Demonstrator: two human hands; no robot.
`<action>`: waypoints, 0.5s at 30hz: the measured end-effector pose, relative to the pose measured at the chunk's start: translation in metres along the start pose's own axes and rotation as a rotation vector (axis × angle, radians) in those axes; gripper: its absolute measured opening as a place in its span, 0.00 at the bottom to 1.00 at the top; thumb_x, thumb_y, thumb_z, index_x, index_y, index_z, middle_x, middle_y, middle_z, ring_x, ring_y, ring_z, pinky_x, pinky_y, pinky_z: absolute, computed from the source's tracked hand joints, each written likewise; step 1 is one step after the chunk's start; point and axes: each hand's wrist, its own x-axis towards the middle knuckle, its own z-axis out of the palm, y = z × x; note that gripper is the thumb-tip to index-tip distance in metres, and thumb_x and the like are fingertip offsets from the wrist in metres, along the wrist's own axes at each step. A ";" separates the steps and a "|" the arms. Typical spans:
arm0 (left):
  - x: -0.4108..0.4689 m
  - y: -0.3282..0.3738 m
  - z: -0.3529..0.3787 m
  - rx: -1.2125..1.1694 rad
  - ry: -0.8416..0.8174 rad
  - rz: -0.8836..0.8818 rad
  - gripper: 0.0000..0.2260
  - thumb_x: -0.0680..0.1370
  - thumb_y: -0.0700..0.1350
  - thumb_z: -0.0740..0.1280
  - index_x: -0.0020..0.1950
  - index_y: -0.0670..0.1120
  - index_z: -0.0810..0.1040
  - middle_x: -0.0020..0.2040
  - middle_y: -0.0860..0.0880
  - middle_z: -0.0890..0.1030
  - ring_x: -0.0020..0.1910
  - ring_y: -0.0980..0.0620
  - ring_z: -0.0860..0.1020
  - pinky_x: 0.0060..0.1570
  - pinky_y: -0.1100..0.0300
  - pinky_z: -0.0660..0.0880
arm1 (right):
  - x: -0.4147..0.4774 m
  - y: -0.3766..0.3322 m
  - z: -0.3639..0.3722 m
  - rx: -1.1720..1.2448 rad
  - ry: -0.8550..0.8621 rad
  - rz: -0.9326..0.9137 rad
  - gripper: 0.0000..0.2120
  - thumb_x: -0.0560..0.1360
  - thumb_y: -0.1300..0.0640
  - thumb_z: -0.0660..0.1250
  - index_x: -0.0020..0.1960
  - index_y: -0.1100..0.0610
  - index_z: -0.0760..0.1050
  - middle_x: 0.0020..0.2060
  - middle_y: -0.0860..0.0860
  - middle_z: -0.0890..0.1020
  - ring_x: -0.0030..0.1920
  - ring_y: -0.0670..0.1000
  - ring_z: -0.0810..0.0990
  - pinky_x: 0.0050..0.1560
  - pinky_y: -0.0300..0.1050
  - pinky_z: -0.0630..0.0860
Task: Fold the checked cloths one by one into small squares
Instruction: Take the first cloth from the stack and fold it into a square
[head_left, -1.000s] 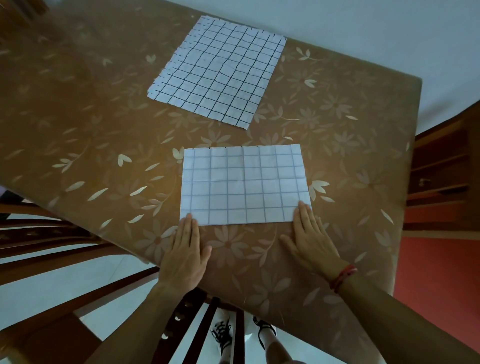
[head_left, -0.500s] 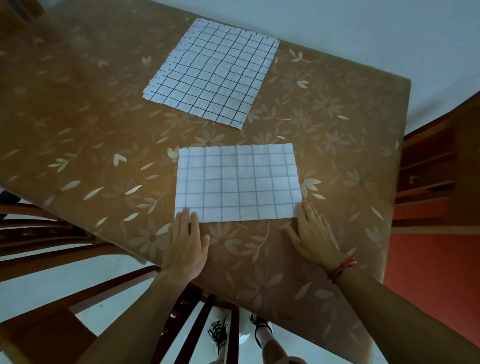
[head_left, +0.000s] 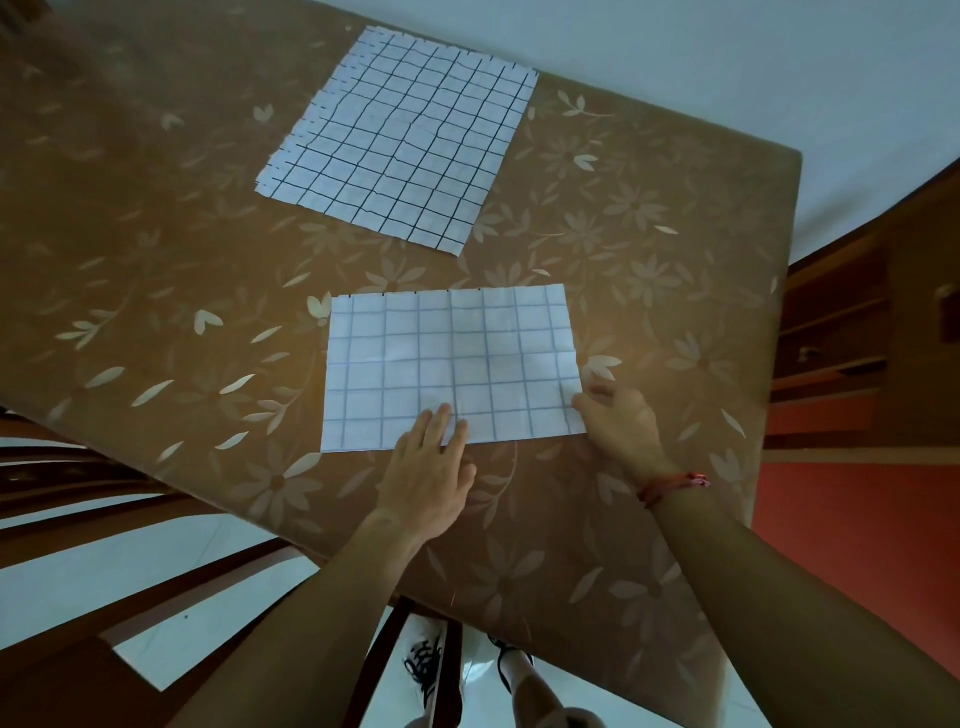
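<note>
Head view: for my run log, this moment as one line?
near cloth: flat rectangle | left hand: pressing near edge | right hand: pinching right edge | far cloth: unfolded

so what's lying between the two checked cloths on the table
Nothing. In the head view, only a bare strip of the flowered table cover separates the near cloth from the far cloth.
</note>
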 end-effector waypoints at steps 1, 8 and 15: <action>0.000 -0.001 0.001 -0.008 -0.001 -0.002 0.27 0.83 0.55 0.53 0.79 0.47 0.51 0.80 0.45 0.47 0.78 0.45 0.46 0.75 0.49 0.51 | 0.003 -0.001 -0.001 0.030 0.013 0.081 0.17 0.74 0.51 0.64 0.61 0.52 0.79 0.50 0.50 0.81 0.53 0.53 0.77 0.51 0.42 0.72; 0.001 0.000 0.006 -0.025 0.025 -0.019 0.26 0.83 0.54 0.54 0.79 0.48 0.52 0.80 0.45 0.48 0.78 0.45 0.46 0.75 0.48 0.52 | 0.016 -0.006 -0.001 0.132 -0.045 0.253 0.19 0.61 0.43 0.63 0.40 0.57 0.80 0.35 0.52 0.85 0.39 0.55 0.83 0.43 0.52 0.82; 0.000 -0.002 0.009 -0.047 0.032 -0.024 0.27 0.83 0.54 0.54 0.79 0.49 0.52 0.80 0.46 0.47 0.78 0.45 0.45 0.76 0.48 0.51 | 0.016 -0.011 0.001 0.325 -0.079 0.291 0.09 0.70 0.55 0.68 0.41 0.62 0.77 0.33 0.57 0.81 0.22 0.54 0.77 0.28 0.44 0.69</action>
